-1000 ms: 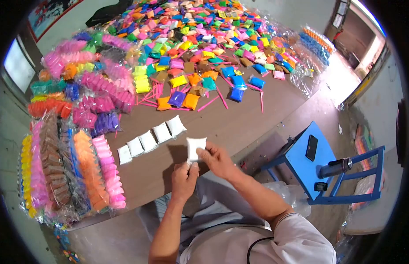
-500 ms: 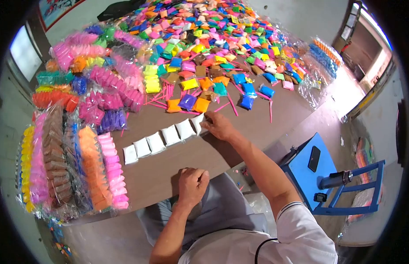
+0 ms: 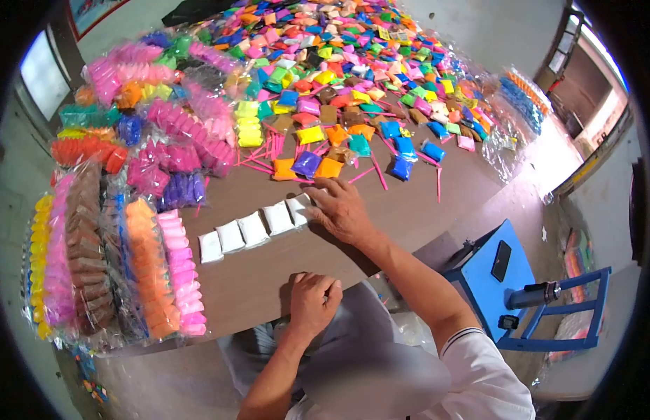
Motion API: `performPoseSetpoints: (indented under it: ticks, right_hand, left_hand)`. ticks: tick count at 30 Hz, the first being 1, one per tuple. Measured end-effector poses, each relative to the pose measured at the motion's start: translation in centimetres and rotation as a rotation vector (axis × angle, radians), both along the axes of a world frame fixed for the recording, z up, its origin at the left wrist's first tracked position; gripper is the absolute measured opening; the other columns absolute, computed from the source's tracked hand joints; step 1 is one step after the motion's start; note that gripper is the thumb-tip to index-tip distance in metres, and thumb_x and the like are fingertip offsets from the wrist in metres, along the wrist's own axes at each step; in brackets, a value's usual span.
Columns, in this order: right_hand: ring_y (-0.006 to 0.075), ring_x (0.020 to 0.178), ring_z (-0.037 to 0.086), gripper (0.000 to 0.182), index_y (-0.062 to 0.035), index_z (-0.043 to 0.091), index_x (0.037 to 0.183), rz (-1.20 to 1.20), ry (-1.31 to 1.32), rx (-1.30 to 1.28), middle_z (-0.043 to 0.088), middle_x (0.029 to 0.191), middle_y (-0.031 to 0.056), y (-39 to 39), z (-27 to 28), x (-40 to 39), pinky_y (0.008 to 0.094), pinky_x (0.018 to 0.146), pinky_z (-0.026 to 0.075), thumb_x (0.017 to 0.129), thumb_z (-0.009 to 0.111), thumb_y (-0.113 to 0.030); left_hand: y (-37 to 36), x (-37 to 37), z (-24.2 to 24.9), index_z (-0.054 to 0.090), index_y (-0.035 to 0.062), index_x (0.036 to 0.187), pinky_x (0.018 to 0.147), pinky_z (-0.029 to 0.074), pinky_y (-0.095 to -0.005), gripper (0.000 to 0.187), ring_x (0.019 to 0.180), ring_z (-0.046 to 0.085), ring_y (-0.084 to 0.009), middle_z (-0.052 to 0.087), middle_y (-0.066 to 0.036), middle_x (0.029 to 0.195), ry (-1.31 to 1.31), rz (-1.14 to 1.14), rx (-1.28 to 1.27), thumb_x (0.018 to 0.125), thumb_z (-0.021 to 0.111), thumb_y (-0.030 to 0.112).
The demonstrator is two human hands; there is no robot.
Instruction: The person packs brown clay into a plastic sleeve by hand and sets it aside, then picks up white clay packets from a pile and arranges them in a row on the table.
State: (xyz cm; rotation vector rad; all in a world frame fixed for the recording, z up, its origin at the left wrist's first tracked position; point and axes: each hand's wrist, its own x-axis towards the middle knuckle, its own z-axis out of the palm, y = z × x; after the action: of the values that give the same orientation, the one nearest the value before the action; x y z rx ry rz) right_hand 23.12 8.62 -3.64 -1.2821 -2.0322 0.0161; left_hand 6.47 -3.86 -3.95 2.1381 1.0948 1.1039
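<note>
Several white packets (image 3: 252, 229) lie side by side in a slanting row on the brown table. My right hand (image 3: 342, 212) rests over the right end of this row, its fingers spread, and hides whatever part of the row lies beneath. Near the front edge of the table, my left hand (image 3: 315, 302) is curled into a fist, with nothing visible in it. Just beyond the row are orange packets (image 3: 329, 168) and a purple packet (image 3: 307, 164).
A large heap of coloured packets (image 3: 325, 56) covers the far table, with pink sticks (image 3: 378, 172) scattered before it. Bagged packet strips (image 3: 151, 266) line the left side. To the right stands a blue stool (image 3: 482, 269) with a phone (image 3: 501, 260) and a flask (image 3: 533, 295).
My right hand has shifted slightly left and spread its fingers over the row's right end, covering the last white packet. My left hand stays a fist. The view has tilted slightly.
</note>
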Motion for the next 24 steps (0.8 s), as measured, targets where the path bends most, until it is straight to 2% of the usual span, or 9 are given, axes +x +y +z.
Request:
performPoseSetpoints:
  ticks: [2, 5, 7, 18, 24]
  right_hand:
    - [0.0345, 0.119, 0.050, 0.039, -0.0141, 0.063, 0.124, 0.087, -0.086, 0.044, 0.056, 0.131, 0.0130, 0.4, -0.2, -1.0, 0.0480, 0.100, 0.039, 0.091, 0.064, -0.035]
    - [0.0341, 0.123, 0.049, 0.041, -0.0147, 0.062, 0.126, 0.151, -0.145, 0.022, 0.055, 0.133, 0.0128, 1.0, -0.9, -1.9, 0.0478, 0.102, 0.037, 0.093, 0.059, -0.040]
    - [0.0338, 0.122, 0.049, 0.040, -0.0145, 0.062, 0.126, 0.155, -0.152, 0.014, 0.055, 0.133, 0.0125, 1.0, -1.0, -2.5, 0.0473, 0.101, 0.037, 0.094, 0.059, -0.039]
    - [0.0332, 0.125, 0.048, 0.041, -0.0144, 0.060, 0.130, 0.147, -0.194, -0.058, 0.053, 0.135, 0.0112, 0.4, -0.6, -3.9, 0.0491, 0.102, 0.036, 0.096, 0.056, -0.037]
    - [0.0353, 0.124, 0.048, 0.043, -0.0140, 0.058, 0.129, 0.073, -0.237, 0.144, 0.053, 0.133, 0.0142, 0.4, 1.2, -5.8, 0.0494, 0.103, 0.035, 0.096, 0.053, -0.041]
  left_hand:
    - [0.0, -0.1, -0.1, 0.059, 0.0044, 0.076, 0.075, 0.042, -0.0439, 0.014, 0.073, 0.059, -0.0324, 0.061, -0.011, 0.072, -0.003, -0.004, -0.018, 0.088, 0.060, 0.013]
    - [0.0, -0.1, -0.6, 0.062, 0.0034, 0.078, 0.075, 0.042, -0.0421, 0.011, 0.072, 0.058, -0.0313, 0.060, -0.011, 0.072, -0.011, -0.007, -0.034, 0.085, 0.062, 0.012]
    - [0.0, -0.1, -0.6, 0.058, 0.0047, 0.074, 0.074, 0.041, -0.0435, 0.015, 0.071, 0.058, -0.0313, 0.060, -0.010, 0.069, -0.022, -0.011, 0.009, 0.087, 0.061, 0.012]
    - [-0.1, 0.0, -0.9, 0.058, 0.0041, 0.073, 0.074, 0.042, -0.0431, 0.014, 0.070, 0.057, -0.0310, 0.060, -0.010, 0.069, -0.008, -0.001, 0.021, 0.084, 0.062, 0.011]
    - [-0.1, 0.0, -0.6, 0.059, 0.0050, 0.074, 0.074, 0.042, -0.0431, 0.012, 0.071, 0.058, -0.0311, 0.061, -0.010, 0.069, -0.015, 0.007, 0.018, 0.084, 0.063, 0.011]
